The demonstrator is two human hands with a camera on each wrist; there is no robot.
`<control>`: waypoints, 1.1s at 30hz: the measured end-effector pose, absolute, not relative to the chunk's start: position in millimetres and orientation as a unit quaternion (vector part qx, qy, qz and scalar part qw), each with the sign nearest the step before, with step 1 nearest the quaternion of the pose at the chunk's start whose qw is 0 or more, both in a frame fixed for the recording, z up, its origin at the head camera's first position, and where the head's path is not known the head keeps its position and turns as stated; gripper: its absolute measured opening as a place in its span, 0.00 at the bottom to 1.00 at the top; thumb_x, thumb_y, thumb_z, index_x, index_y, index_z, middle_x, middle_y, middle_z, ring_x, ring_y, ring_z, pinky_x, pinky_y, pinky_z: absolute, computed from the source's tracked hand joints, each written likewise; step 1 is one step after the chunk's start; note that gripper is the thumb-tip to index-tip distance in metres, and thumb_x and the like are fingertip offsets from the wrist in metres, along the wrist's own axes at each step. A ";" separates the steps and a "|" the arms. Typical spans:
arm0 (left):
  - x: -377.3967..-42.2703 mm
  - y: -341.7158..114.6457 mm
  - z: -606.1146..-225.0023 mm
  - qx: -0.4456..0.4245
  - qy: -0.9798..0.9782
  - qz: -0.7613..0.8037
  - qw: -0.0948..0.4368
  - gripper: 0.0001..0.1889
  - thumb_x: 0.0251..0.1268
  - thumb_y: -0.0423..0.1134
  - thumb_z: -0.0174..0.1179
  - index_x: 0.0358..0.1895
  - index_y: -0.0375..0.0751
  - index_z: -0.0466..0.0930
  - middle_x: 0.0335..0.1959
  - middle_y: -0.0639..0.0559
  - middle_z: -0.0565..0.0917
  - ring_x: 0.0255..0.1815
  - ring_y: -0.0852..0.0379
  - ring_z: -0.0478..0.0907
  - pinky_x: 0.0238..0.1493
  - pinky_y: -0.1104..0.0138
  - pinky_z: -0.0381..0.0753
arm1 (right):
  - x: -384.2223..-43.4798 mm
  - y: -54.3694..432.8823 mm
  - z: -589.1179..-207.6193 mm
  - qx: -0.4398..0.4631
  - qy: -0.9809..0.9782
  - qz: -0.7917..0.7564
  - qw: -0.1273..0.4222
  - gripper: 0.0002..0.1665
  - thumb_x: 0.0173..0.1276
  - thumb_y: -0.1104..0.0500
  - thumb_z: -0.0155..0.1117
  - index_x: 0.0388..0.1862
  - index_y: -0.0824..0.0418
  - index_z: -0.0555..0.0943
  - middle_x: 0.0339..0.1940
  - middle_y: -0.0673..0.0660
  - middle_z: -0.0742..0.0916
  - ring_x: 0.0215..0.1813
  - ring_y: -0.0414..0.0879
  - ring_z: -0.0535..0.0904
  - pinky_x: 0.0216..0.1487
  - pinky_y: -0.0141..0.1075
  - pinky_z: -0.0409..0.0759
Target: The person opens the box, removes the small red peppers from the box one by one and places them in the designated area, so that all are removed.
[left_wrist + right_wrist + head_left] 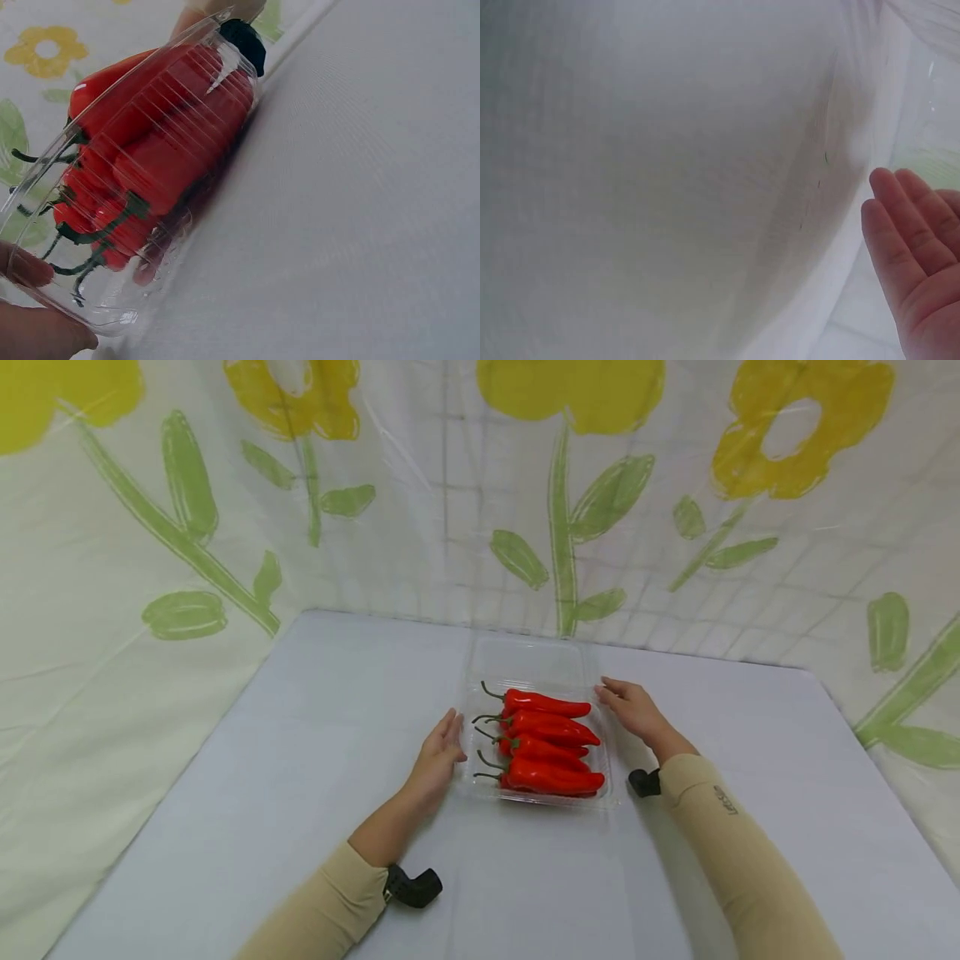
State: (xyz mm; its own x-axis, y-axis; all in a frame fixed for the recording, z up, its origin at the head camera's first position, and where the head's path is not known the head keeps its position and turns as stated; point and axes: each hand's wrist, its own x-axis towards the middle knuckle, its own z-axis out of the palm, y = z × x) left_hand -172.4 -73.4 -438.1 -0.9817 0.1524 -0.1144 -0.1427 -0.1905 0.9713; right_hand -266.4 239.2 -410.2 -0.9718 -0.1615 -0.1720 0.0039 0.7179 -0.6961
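Several red peppers (551, 774) with green stems lie side by side in a clear plastic container (540, 802) on the table. Its clear lid (531, 662) is folded back on the far side. At the container's left wall, my left hand (435, 762) rests with fingers extended. The left wrist view shows the peppers (161, 154) through the plastic, with part of the left hand (45, 330) against the near end. My right hand (636, 710) is at the container's right upper edge; whether it touches is unclear. In the right wrist view, the right hand (922, 262) has straight fingers and holds nothing.
The container stands on a white-covered table (300, 735). Behind it hangs a white curtain (420, 527) printed with yellow flowers and green leaves. Black wrist devices (414, 887) are strapped over both beige sleeves (738, 852).
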 end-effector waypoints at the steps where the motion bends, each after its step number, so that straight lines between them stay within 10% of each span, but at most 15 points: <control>1: -172.4 -73.4 -438.5 0.004 0.626 0.774 0.096 0.43 0.47 0.18 0.36 0.73 0.31 0.38 0.75 0.36 0.47 0.77 0.46 0.39 0.75 0.56 0.43 | -266.9 239.3 -408.7 -0.048 0.925 -0.360 0.109 0.36 0.73 0.47 0.43 0.70 0.69 0.58 0.68 0.69 0.68 0.68 0.62 0.65 0.67 0.54 0.64; 15: -171.8 -72.8 -437.8 0.009 0.630 0.771 0.093 0.42 0.47 0.17 0.35 0.73 0.30 0.38 0.75 0.36 0.46 0.76 0.46 0.39 0.75 0.54 0.41 | -268.3 224.7 -348.7 -0.183 0.950 -0.233 0.096 0.35 0.64 0.52 0.60 0.68 0.61 0.65 0.68 0.66 0.70 0.68 0.63 0.65 0.65 0.57 0.66; 33: -169.9 -72.2 -437.3 0.010 0.630 0.771 0.093 0.41 0.47 0.17 0.36 0.72 0.29 0.39 0.74 0.35 0.47 0.76 0.45 0.39 0.75 0.53 0.43 | -262.1 175.9 -344.9 -0.296 0.898 -0.246 0.214 0.28 0.61 0.59 0.63 0.62 0.59 0.74 0.59 0.61 0.80 0.63 0.56 0.73 0.62 0.53 0.71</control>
